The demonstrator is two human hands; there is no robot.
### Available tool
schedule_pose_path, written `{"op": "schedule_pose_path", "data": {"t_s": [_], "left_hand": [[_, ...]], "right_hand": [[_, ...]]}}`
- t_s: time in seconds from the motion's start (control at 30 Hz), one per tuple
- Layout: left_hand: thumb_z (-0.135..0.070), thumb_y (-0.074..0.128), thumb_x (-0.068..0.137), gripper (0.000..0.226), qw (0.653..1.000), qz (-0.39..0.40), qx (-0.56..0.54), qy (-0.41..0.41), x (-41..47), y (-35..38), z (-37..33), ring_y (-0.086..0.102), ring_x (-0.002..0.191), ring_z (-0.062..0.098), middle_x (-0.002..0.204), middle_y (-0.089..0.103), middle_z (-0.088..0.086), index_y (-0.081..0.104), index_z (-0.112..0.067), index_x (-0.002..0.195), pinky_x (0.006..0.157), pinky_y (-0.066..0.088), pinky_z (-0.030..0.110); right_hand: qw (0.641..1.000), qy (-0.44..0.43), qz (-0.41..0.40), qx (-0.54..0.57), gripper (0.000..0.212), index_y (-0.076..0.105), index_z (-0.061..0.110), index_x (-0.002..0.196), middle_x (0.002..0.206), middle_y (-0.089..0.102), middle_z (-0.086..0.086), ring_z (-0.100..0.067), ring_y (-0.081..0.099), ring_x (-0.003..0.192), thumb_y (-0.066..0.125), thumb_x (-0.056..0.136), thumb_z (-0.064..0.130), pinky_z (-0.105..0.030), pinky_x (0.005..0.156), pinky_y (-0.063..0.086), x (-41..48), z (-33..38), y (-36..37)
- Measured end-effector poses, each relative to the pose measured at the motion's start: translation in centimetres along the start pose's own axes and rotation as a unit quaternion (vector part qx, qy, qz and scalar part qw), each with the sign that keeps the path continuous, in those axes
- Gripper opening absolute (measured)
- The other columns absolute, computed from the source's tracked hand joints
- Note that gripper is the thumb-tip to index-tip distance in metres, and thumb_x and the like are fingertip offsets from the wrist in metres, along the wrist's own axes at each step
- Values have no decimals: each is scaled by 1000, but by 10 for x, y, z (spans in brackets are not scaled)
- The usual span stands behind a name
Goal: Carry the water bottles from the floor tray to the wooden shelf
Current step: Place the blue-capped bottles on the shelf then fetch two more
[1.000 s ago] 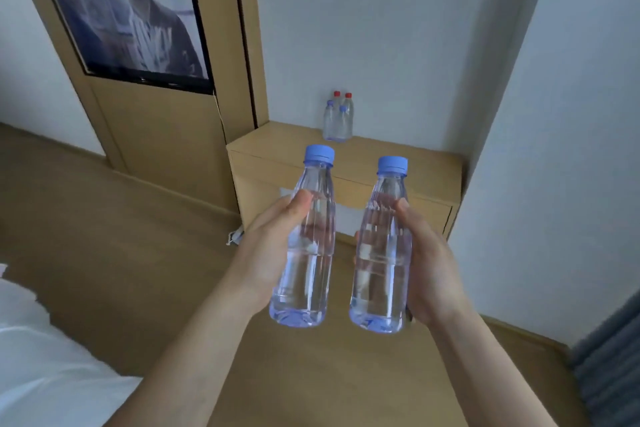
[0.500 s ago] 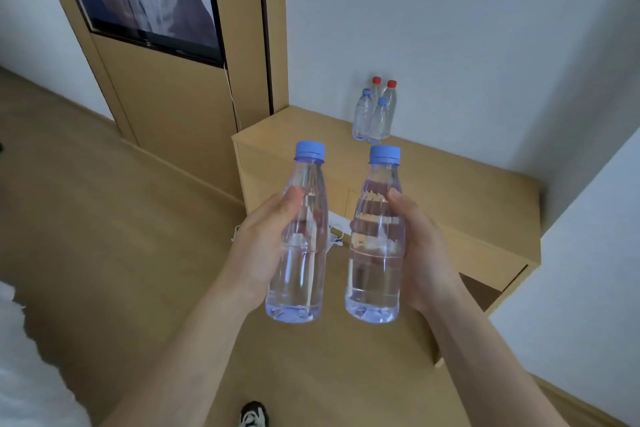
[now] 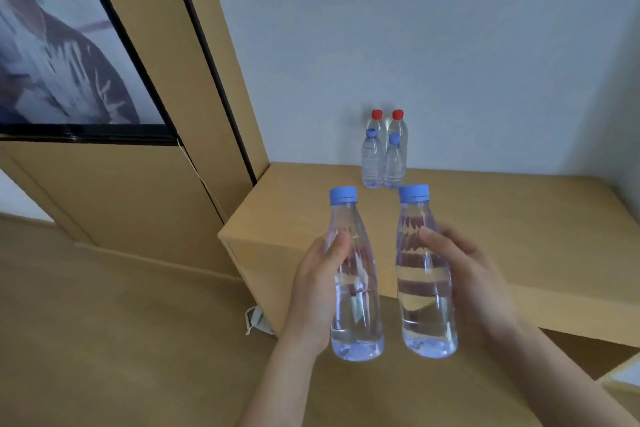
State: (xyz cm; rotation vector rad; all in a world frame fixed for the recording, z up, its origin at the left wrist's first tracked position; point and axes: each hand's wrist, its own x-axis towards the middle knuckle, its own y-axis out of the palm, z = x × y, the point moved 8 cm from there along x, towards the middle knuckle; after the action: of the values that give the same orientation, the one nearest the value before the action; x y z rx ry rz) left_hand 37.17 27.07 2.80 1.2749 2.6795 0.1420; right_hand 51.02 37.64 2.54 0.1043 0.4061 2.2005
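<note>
I hold two clear, blue-capped water bottles upright in front of me. My left hand grips the left bottle around its middle. My right hand grips the right bottle the same way. Both bottles hang over the near edge of the low wooden shelf. At the back of the shelf, against the wall, stands a cluster of several bottles: two red-capped ones behind, two blue-capped ones in front. The floor tray is out of view.
A tall wooden panel with a wall-mounted screen stands left of the shelf. A white wall rises behind it. Wooden floor lies to the left, and a small grey object rests at the shelf's base.
I have moved closer to the shelf, which now looms larger and sits right behind the two bottles. My grip on both bottles is unchanged.
</note>
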Motion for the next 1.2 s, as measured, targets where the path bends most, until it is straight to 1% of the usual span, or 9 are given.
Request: {"op": "schedule_pose_path", "data": {"t_s": [0.13,0.27,0.37,0.47,0.57,0.73,0.83,1.0,1.2], "left_hand": [[-33,66,79,11,999,30,39,-12,72,3,12,64,79,28,79,69,5,70,-22,79,70,54,41],[-32,70,73,31,993,49,104,-3,151,15,14,70,93,29,94,75,3,68,-23,103,86,55,53],[-34,72,70,32,985,36,169,1,213,25,16,69,95,20,95,75,-1,69,-31,101,92,53,46],[-33,74,68,28,976,28,218,-16,268,38,22,68,95,17,94,74,-2,69,-30,96,91,51,37],[-36,73,61,35,969,20,246,-28,321,49,36,67,95,15,95,73,-6,65,-27,93,86,54,37],[-27,77,61,36,962,10,265,-61,390,54,77,67,96,21,98,72,-4,59,-22,92,88,53,45],[-18,79,67,32,958,24,279,-71,428,55,95,67,94,20,99,71,-4,57,-29,89,89,52,46],[-15,78,70,36,949,58,302,-66,465,62,95,66,94,18,97,67,-6,54,-27,94,81,52,31],[-21,77,72,40,932,135,335,-35,472,76,100,57,94,13,107,59,-5,50,-27,101,72,38,20]], "right_hand": [[999,-21,-31,-15,33,68,7,99,88,71,-11,-24,67,78,74,71,24,-49,69,59,64,-8,-8],[998,-20,-51,-31,28,69,6,99,77,71,-5,-19,66,73,69,75,21,-45,70,59,141,-24,-26],[996,-14,-69,-62,30,72,14,97,83,73,-8,-23,67,79,70,72,31,-48,80,57,205,-36,-41],[987,-10,-91,-134,35,69,25,100,92,75,4,-12,70,88,71,68,40,-33,81,52,259,-48,-54],[980,-7,-112,-165,31,64,29,106,101,72,12,-3,66,95,73,76,30,-27,85,49,300,-61,-70],[953,12,-177,-247,43,56,24,109,107,65,12,-9,59,104,77,72,18,-13,77,42,346,-85,-102],[939,14,-218,-267,41,54,26,108,105,63,12,-11,58,102,74,74,15,-18,77,40,375,-88,-108],[924,26,-258,-280,44,52,19,117,108,61,8,-11,56,101,69,77,10,-21,83,38,408,-89,-97],[901,24,-335,-273,43,46,29,110,106,59,14,-10,55,104,67,79,8,-18,82,40,404,-102,-94]]}}
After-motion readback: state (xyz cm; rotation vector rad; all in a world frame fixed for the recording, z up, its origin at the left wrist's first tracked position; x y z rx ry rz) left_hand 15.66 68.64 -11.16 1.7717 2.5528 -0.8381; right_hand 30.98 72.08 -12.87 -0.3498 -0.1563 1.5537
